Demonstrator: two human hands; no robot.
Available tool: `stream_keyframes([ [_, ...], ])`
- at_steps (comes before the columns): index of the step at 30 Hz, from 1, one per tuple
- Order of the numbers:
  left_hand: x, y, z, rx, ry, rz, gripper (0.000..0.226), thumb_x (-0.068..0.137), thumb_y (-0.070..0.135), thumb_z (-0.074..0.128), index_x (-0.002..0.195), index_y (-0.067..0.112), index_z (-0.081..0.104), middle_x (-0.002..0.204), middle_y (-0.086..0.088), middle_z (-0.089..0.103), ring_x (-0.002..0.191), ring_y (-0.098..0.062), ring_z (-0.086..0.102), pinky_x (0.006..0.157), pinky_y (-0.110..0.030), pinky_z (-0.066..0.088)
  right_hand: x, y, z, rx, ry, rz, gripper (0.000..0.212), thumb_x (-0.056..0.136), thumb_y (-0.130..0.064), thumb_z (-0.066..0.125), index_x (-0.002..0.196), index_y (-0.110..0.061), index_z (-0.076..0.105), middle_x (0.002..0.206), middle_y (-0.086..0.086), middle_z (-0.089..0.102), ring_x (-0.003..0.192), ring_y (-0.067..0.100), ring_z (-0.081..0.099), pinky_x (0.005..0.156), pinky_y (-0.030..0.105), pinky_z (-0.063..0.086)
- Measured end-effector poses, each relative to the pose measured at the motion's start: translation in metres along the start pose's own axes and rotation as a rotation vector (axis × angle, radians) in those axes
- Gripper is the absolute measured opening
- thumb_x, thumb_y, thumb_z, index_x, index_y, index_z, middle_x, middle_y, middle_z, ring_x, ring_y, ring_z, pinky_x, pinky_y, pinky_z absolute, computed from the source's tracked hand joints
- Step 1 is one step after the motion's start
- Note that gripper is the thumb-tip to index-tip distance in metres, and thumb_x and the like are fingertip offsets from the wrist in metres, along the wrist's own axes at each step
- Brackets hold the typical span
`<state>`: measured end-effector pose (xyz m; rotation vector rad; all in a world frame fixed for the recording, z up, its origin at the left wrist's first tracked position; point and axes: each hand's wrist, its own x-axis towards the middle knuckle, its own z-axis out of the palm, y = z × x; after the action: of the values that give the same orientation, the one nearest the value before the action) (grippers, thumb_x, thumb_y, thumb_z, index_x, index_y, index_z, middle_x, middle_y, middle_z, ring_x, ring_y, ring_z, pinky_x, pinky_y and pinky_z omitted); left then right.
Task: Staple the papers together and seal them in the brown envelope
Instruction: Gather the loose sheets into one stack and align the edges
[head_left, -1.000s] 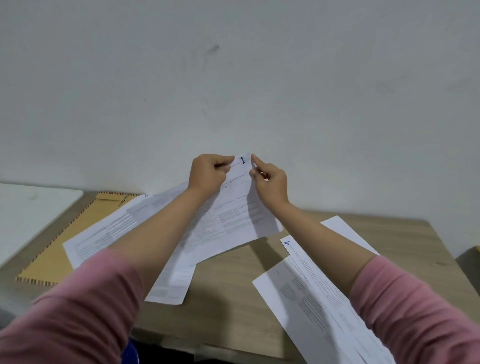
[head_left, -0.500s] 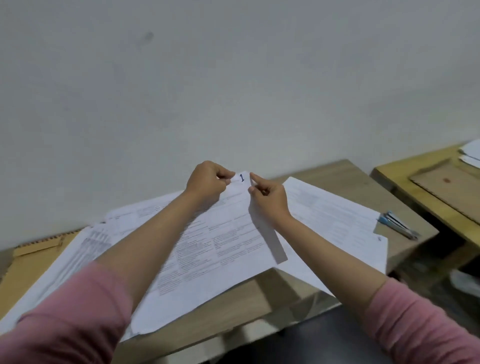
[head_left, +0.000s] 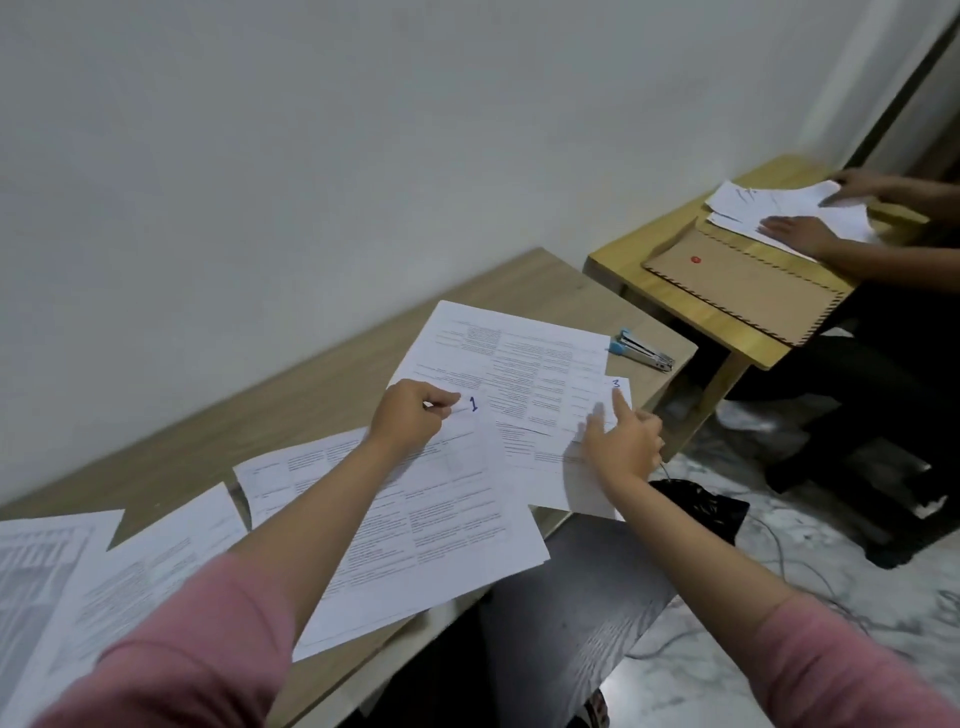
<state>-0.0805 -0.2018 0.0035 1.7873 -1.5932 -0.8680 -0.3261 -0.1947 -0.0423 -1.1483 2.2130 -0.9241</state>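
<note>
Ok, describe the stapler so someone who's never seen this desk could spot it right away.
Find the long wooden desk against the wall and follow it to its far right end. Just past the top right corner of the paper sheets lies the stapler, the only small blue and silver metal thing among flat white pages.

A plain office-like workroom: bare white wall (head_left: 260, 156), two small wooden desks (head_left: 311, 395) bearing printed papers (head_left: 415, 519), marble-patterned floor (head_left: 779, 597).

Handwritten "1" on one sheet (head_left: 415, 519) — "3" on another (head_left: 592, 467).
</note>
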Motion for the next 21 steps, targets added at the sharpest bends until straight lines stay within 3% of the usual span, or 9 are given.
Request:
stream_keyframes([
  [2, 0.005, -0.002, 0.005, -0.007, -0.001, -0.007, 0.024, 0.084, 0.001, 0.064, 0.102, 0.014, 0.074, 0.105, 0.000, 0.071, 0.080, -0.006, 0.057, 0.076, -0.015, 0.041, 0.012, 0.009, -0.002, 0.047, -0.070, 0.087, 0.054, 0.092, -0.033, 0.051, 0.143, -0.032, 0.032, 0.137, 0.016, 0.034, 0.112, 0.034, 0.050, 0.097, 0.044, 0.041],
  [4, 0.009, -0.002, 0.007, -0.011, 0.002, -0.010, 0.023, 0.085, 0.002, 0.064, 0.102, 0.014, 0.073, 0.106, 0.000, 0.071, 0.083, -0.007, 0.058, 0.079, -0.017, 0.042, 0.019, 0.012, -0.001, 0.071, -0.087, 0.102, 0.054, 0.091, -0.030, 0.052, 0.142, -0.025, 0.036, 0.134, 0.019, 0.041, 0.116, 0.036, 0.049, 0.092, 0.043, 0.044],
  [6, 0.013, -0.003, 0.009, -0.010, -0.001, -0.013, 0.023, 0.085, 0.002, 0.065, 0.103, 0.014, 0.073, 0.108, 0.000, 0.071, 0.086, -0.008, 0.059, 0.080, -0.017, 0.042, 0.023, 0.015, 0.000, 0.083, -0.045, 0.055, 0.036, 0.088, -0.028, 0.055, 0.122, -0.016, 0.055, 0.119, 0.020, 0.054, 0.109, 0.037, 0.054, 0.082, 0.041, 0.048],
  [8, 0.015, -0.005, 0.011, -0.004, -0.001, -0.016, 0.023, 0.085, 0.003, 0.065, 0.104, 0.014, 0.073, 0.108, 0.000, 0.071, 0.085, -0.007, 0.057, 0.078, -0.014, 0.041, 0.024, 0.015, -0.006, 0.095, -0.015, 0.039, 0.019, 0.087, -0.023, 0.054, 0.101, -0.013, 0.061, 0.110, 0.020, 0.058, 0.094, 0.035, 0.058, 0.076, 0.039, 0.051],
  [13, 0.018, -0.002, 0.021, -0.027, -0.006, -0.032, 0.022, 0.086, 0.004, 0.065, 0.105, 0.011, 0.072, 0.109, -0.003, 0.070, 0.079, -0.006, 0.055, 0.076, -0.014, 0.041, 0.022, 0.020, -0.022, 0.050, -0.025, -0.068, 0.040, 0.094, -0.014, 0.049, 0.133, -0.010, 0.049, 0.129, 0.013, 0.051, 0.110, 0.029, 0.053, 0.084, 0.031, 0.039],
  [18, 0.018, 0.012, 0.030, -0.045, -0.028, 0.010, 0.021, 0.086, 0.005, 0.065, 0.105, 0.011, 0.072, 0.104, -0.001, 0.070, 0.066, 0.004, 0.051, 0.058, 0.000, 0.037, 0.016, 0.021, -0.039, 0.132, -0.025, -0.143, 0.041, 0.093, -0.013, 0.051, 0.134, -0.012, 0.048, 0.124, 0.006, 0.055, 0.103, 0.019, 0.054, 0.081, 0.025, 0.038],
  [21, 0.015, 0.020, 0.031, -0.040, -0.035, 0.045, 0.021, 0.085, 0.006, 0.066, 0.105, 0.012, 0.072, 0.103, 0.002, 0.069, 0.067, 0.005, 0.051, 0.058, 0.002, 0.036, 0.014, 0.018, -0.054, 0.180, 0.019, -0.179, 0.040, 0.093, -0.011, 0.051, 0.133, -0.012, 0.050, 0.124, 0.005, 0.057, 0.103, 0.013, 0.051, 0.083, 0.022, 0.037],
])
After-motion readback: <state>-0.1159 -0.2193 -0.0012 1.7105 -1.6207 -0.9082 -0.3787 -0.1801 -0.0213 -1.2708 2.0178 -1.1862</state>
